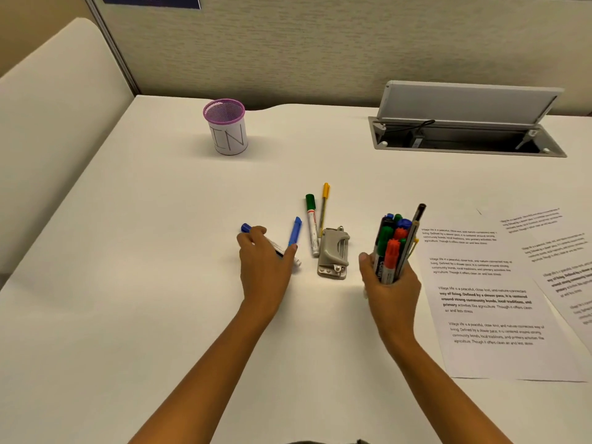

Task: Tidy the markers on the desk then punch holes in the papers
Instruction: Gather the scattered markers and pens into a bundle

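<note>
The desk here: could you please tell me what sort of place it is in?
Probably an office cubicle: a white desk backed by a fabric partition panel, an open cable hatch in the desktop, and printed papers beside a hole punch.

We see a desk (160,251) with a smooth, matt white top. Near its back edge, towards the left, stands a cup (225,115) of fine purple wire mesh, wrapped in a matt paper label (229,141). At the middle, a hole punch (333,253) looks like dull grey metal. The bundle of markers (392,245) and the blue-capped marker (246,228) are glossy plastic. By the right edge lie papers (490,299), matt and printed. Behind the desk, a partition (320,43) shows rough woven cloth.
</note>
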The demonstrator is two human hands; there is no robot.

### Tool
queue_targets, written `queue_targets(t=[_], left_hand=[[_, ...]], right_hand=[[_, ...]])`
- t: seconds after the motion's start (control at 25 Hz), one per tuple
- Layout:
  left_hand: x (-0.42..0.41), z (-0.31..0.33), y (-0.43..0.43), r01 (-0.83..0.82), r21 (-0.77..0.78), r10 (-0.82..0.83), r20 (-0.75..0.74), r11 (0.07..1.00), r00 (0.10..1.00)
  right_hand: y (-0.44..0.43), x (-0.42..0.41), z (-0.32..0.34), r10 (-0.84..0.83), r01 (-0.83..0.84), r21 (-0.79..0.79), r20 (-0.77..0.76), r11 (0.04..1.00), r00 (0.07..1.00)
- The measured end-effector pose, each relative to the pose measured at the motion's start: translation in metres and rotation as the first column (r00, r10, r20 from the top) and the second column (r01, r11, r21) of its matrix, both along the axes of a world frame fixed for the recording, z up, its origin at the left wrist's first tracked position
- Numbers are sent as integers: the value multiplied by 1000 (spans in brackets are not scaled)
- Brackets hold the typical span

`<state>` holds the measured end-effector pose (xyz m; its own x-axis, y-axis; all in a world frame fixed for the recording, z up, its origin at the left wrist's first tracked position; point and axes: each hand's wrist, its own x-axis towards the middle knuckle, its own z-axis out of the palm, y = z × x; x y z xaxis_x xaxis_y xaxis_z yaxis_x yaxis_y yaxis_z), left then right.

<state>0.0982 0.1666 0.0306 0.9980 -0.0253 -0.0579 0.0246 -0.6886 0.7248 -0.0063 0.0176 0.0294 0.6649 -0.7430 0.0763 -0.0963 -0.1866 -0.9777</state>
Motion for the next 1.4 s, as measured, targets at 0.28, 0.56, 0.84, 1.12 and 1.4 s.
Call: queue_targets(t=[0.28, 0.56, 0.84, 1.12, 1.4], left_hand=[[17, 2, -16, -26, 207, 42, -75, 978, 996], [36, 3, -24, 46, 286, 7, -182, 957, 983], [57, 9, -49, 96, 94, -71, -235, 991, 969], [72, 12, -92, 106, 182, -80, -147, 978, 986], [82, 3, -101, 148, 475, -100, -125, 868, 987]], right_hand=[[-20, -8, -17, -117, 118, -57, 15, 991, 993], [-21, -6, -29, -168, 169, -95, 26, 981, 985], [-20, -5, -32, -175, 178, -116, 40, 977, 984], [-20, -4, -35, -174, 180, -113, 59, 977, 983], [-20, -4, -33, -150, 160, -103, 98, 982, 984]])
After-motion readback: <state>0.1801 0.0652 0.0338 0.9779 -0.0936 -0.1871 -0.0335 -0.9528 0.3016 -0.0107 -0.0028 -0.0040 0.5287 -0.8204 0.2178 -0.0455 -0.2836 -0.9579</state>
